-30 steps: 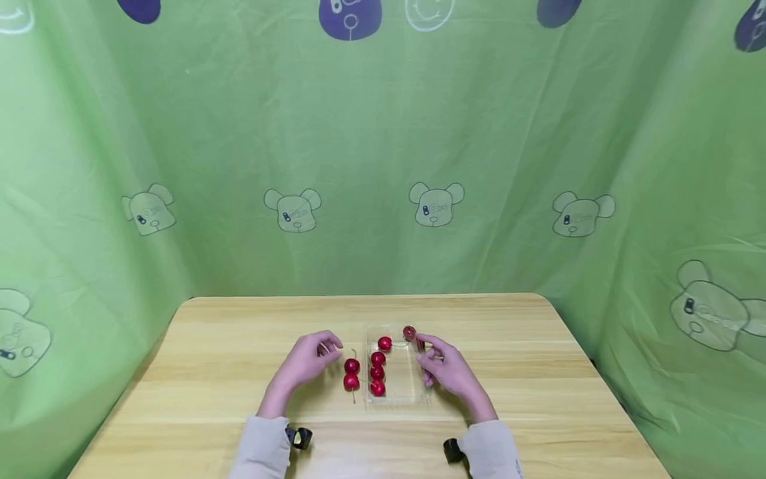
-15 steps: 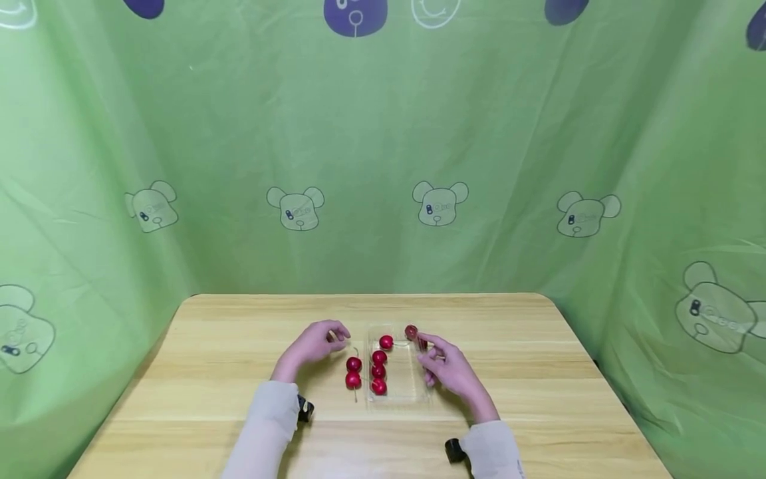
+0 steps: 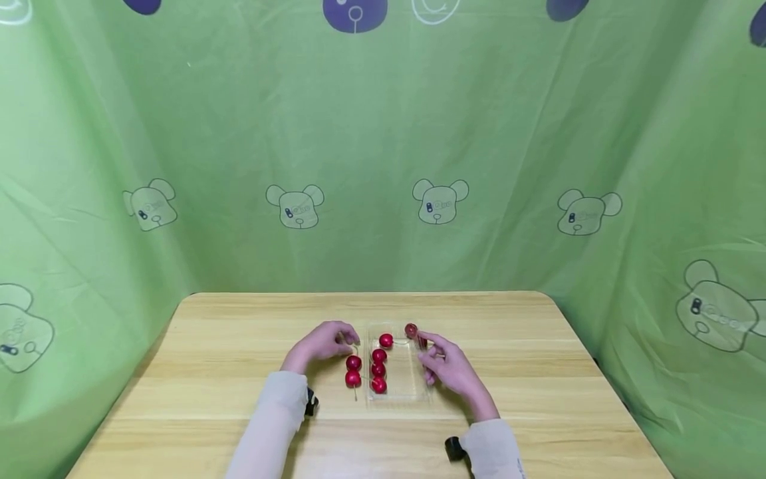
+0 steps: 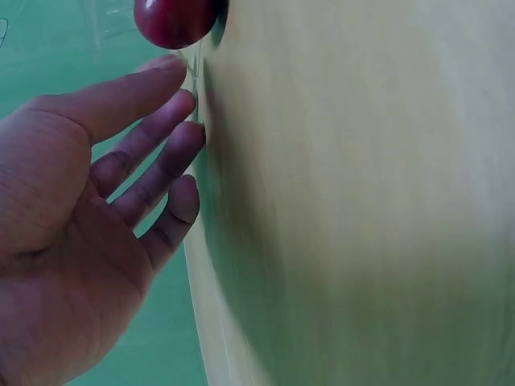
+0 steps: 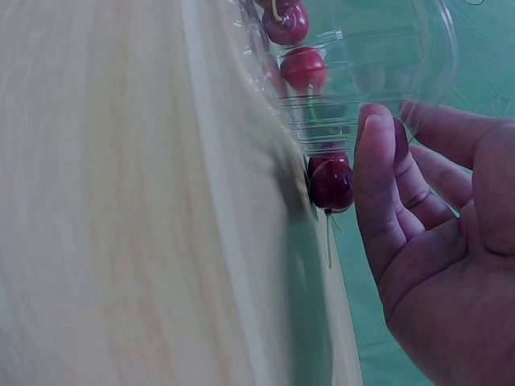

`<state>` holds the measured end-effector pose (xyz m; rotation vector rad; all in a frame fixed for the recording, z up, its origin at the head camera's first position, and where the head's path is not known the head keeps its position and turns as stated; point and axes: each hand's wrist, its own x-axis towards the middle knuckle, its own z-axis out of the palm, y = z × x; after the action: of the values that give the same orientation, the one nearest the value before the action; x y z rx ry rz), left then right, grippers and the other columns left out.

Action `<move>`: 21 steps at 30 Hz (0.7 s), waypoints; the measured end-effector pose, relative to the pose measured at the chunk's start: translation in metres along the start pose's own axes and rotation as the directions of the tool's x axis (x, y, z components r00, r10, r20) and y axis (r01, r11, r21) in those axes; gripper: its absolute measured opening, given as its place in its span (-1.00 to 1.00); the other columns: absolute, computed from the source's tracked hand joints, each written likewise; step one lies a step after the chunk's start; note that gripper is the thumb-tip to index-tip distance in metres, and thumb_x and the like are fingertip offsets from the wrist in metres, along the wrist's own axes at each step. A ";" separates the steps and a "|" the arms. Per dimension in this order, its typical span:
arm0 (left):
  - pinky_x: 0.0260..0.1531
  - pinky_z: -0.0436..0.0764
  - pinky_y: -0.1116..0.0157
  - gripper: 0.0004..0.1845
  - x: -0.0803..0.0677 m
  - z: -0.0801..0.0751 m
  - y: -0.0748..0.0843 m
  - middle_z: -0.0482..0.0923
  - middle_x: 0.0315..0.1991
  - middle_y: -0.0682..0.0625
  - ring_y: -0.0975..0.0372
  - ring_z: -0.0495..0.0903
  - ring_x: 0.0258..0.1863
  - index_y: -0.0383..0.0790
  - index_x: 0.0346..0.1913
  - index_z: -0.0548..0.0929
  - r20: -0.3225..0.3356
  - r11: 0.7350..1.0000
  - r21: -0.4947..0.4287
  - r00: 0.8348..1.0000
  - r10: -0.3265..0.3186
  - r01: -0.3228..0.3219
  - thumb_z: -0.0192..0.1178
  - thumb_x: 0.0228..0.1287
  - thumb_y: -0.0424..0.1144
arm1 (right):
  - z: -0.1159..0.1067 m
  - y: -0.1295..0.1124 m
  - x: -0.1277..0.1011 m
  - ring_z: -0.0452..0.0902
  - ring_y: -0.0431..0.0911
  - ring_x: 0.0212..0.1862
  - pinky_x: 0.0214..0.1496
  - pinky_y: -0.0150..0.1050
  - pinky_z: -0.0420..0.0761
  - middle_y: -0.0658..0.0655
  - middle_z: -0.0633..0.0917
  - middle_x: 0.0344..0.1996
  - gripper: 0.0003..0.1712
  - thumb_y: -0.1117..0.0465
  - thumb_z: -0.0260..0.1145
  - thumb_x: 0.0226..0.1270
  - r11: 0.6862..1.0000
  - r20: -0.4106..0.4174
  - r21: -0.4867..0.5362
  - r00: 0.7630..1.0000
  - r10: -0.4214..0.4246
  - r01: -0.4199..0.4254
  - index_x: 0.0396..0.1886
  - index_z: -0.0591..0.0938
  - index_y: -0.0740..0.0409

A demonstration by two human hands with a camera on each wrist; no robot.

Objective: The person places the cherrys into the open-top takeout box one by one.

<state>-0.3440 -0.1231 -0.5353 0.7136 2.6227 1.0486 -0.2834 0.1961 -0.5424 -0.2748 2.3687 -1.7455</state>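
My left hand (image 3: 323, 342) reaches over the table to the stem of the farther of two red cherries (image 3: 354, 363) left of the box. In the left wrist view the thumb lies beside the thin stem (image 4: 193, 66), fingers loosely bent; no grip on it is visible. My right hand (image 3: 450, 366) pinches the right wall of a clear plastic box (image 5: 386, 48) between thumb and fingers. Several cherries (image 3: 378, 369) line the left side inside that box. Near its far right corner are more cherries (image 5: 331, 185), seen in the right wrist view just outside the wall.
The wooden table (image 3: 239, 319) carries the box near its middle. Green printed cloth (image 3: 371, 259) hangs behind the table and along both sides. A black wrist camera (image 3: 455, 450) sits at the right cuff.
My left hand has moved forward and right, from beside the two loose cherries to the farther one's stem. The right hand keeps its hold on the box, and the cherries lie unmoved.
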 end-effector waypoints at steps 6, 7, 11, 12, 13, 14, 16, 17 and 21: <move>0.00 0.64 0.13 -0.82 0.002 0.003 0.002 0.69 -0.16 -0.01 0.19 0.61 -0.12 -0.17 -0.07 0.75 0.013 0.999 0.037 1.000 0.021 -0.021 0.38 0.29 -0.39 | 0.000 0.001 0.001 0.63 -0.04 -0.47 -0.39 -0.16 0.75 0.42 0.65 -0.23 -0.32 0.34 0.27 0.50 1.000 -0.002 -0.002 1.000 0.000 0.000 0.56 0.32 0.19; 0.00 0.64 0.13 -0.83 0.002 0.004 0.002 0.69 -0.16 -0.01 0.19 0.60 -0.13 -0.17 -0.09 0.75 0.013 0.999 0.046 1.000 0.024 -0.024 0.38 0.29 -0.39 | 0.000 0.001 0.001 0.63 -0.04 -0.47 -0.39 -0.16 0.75 0.42 0.65 -0.23 -0.32 0.34 0.28 0.50 1.000 -0.001 0.001 1.000 0.000 0.000 0.56 0.32 0.20; -0.01 0.63 0.13 -0.87 0.002 0.006 0.002 0.69 -0.17 -0.02 0.20 0.60 -0.14 -0.18 -0.13 0.75 0.008 0.997 0.067 1.000 0.027 -0.027 0.39 0.28 -0.39 | 0.000 0.002 0.001 0.63 -0.04 -0.47 -0.39 -0.16 0.75 0.43 0.65 -0.24 -0.31 0.34 0.28 0.50 1.000 0.004 0.007 1.000 -0.002 0.002 0.56 0.32 0.20; -0.01 0.64 0.12 -0.87 0.002 0.006 0.002 0.69 -0.18 -0.02 0.20 0.60 -0.15 -0.18 -0.14 0.76 0.004 0.997 0.071 1.000 0.027 -0.027 0.39 0.28 -0.39 | 0.000 0.002 0.001 0.63 -0.04 -0.47 -0.39 -0.16 0.75 0.43 0.65 -0.24 -0.31 0.34 0.28 0.50 1.000 0.005 0.007 1.000 -0.001 0.001 0.56 0.32 0.20; -0.01 0.63 0.13 -0.88 0.002 0.006 0.002 0.69 -0.18 -0.02 0.20 0.59 -0.15 -0.19 -0.15 0.75 0.002 0.997 0.075 1.000 0.028 -0.029 0.40 0.28 -0.39 | 0.000 0.002 0.001 0.63 -0.04 -0.47 -0.39 -0.16 0.75 0.43 0.65 -0.24 -0.31 0.34 0.28 0.50 1.000 0.006 0.007 1.000 -0.003 0.003 0.56 0.32 0.21; -0.02 0.63 0.13 -0.89 0.002 0.007 0.002 0.68 -0.19 -0.02 0.21 0.59 -0.16 -0.19 -0.15 0.75 0.001 0.997 0.078 1.000 0.027 -0.027 0.39 0.29 -0.38 | 0.000 0.002 0.001 0.63 -0.04 -0.47 -0.39 -0.16 0.75 0.43 0.65 -0.24 -0.31 0.33 0.28 0.50 1.000 0.007 0.006 1.000 -0.004 0.004 0.56 0.32 0.21; -0.03 0.63 0.15 -0.90 0.002 0.007 0.002 0.67 -0.20 -0.01 0.22 0.58 -0.17 -0.19 -0.16 0.76 0.000 0.996 0.082 1.000 0.026 -0.026 0.39 0.29 -0.38 | 0.000 0.003 0.001 0.63 -0.04 -0.48 -0.40 -0.16 0.75 0.43 0.65 -0.24 -0.31 0.34 0.28 0.50 1.000 0.006 0.007 1.000 -0.006 0.006 0.56 0.32 0.21; -0.03 0.62 0.15 -0.90 0.002 0.007 0.001 0.66 -0.21 0.00 0.22 0.57 -0.18 -0.19 -0.17 0.76 -0.001 0.996 0.083 1.000 0.027 -0.027 0.39 0.29 -0.38 | 0.000 0.003 0.001 0.63 -0.04 -0.48 -0.40 -0.16 0.75 0.43 0.65 -0.25 -0.32 0.34 0.28 0.50 1.000 0.005 0.007 1.000 -0.006 0.006 0.55 0.32 0.21; -0.06 0.62 0.18 -0.92 0.003 0.007 0.001 0.66 -0.24 0.03 0.25 0.57 -0.23 -0.16 -0.20 0.75 -0.007 0.996 0.087 0.999 0.031 -0.030 0.40 0.29 -0.38 | -0.001 0.004 0.001 0.63 -0.03 -0.47 -0.39 -0.15 0.75 0.43 0.65 -0.24 -0.31 0.33 0.28 0.50 1.000 0.004 0.006 1.000 -0.007 0.007 0.56 0.32 0.20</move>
<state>-0.3432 -0.1169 -0.5402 0.7721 2.6869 0.9518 -0.2849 0.1974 -0.5457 -0.2855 2.3619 -1.7528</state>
